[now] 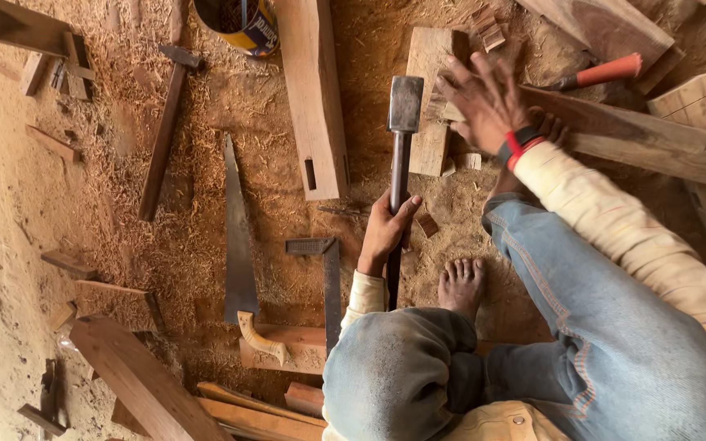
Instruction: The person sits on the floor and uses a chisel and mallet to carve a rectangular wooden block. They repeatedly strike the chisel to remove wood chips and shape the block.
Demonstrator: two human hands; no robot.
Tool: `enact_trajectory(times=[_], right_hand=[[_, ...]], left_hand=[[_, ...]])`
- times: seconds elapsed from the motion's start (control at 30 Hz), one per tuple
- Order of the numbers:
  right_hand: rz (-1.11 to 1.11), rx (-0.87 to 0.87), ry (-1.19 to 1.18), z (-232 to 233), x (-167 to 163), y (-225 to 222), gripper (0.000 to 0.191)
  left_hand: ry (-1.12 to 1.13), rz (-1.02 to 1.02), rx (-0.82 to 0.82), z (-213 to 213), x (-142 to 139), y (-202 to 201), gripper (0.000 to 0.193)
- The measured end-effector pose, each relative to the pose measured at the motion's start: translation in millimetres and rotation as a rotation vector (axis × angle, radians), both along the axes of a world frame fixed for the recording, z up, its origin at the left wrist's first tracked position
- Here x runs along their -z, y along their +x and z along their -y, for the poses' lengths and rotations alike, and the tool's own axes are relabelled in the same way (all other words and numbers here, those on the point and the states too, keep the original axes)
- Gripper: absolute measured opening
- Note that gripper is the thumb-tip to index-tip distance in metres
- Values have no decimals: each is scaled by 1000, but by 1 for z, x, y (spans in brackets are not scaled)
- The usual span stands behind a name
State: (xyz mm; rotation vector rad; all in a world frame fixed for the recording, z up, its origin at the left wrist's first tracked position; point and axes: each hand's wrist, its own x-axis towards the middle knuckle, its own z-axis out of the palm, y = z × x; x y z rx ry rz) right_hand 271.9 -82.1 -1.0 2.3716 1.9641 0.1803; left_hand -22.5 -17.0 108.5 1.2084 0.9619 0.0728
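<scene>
My left hand grips the dark handle of a hammer, which stands upright with its metal head pointing away from me. My right hand, with a red and black band on the wrist, is spread open with its fingers apart over a short pale wood block. The block lies on the sawdust-covered ground next to a long plank. The hammer's head is just left of my right hand's fingers.
A hand saw and a metal try square lie left of the hammer. A mortised beam, a tin can, a red-handled tool and several wood offcuts lie around. My bare foot rests on the ground.
</scene>
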Motion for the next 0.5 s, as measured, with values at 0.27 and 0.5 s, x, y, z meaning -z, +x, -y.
enact_trajectory(times=[0.27, 0.5], right_hand=[[-297, -65, 87, 36, 1, -28, 41], [-338, 154, 235, 41, -6, -15, 105]], left_hand=[[255, -179, -9, 17, 59, -11, 36], [398, -239, 19, 19, 64, -13, 40]])
